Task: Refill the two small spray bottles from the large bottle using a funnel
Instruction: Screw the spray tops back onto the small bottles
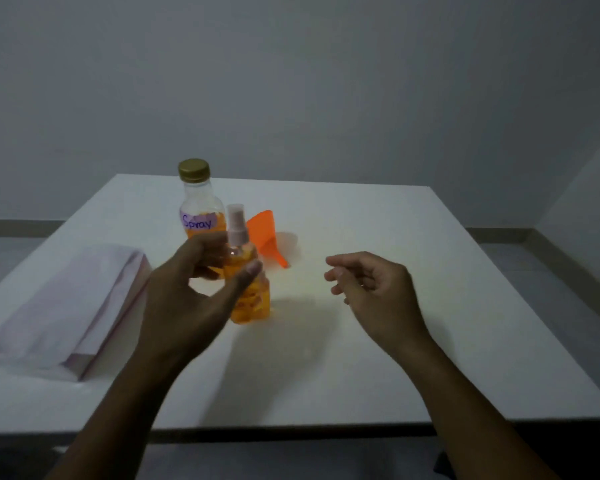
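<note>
The large clear bottle (197, 206) has a gold cap, a purple "Spray" label and some orange liquid, and stands at the back left of the white table (395, 341). In front of it is a small spray bottle (238, 249) with a pale pink sprayer and orange liquid. My left hand (187, 299) wraps it, fingers behind and thumb across its front. More orange bottle body (255, 304) shows under the thumb down to the table; I cannot tell whether that is a second small bottle. An orange funnel (264, 233) lies on its side behind. My right hand (371, 289) hovers to the right, loosely curled and holding nothing.
A folded pale cloth (63, 306) lies on the left part of the table. The table's near edge runs across the bottom of the view, with a grey wall behind and the floor on both sides.
</note>
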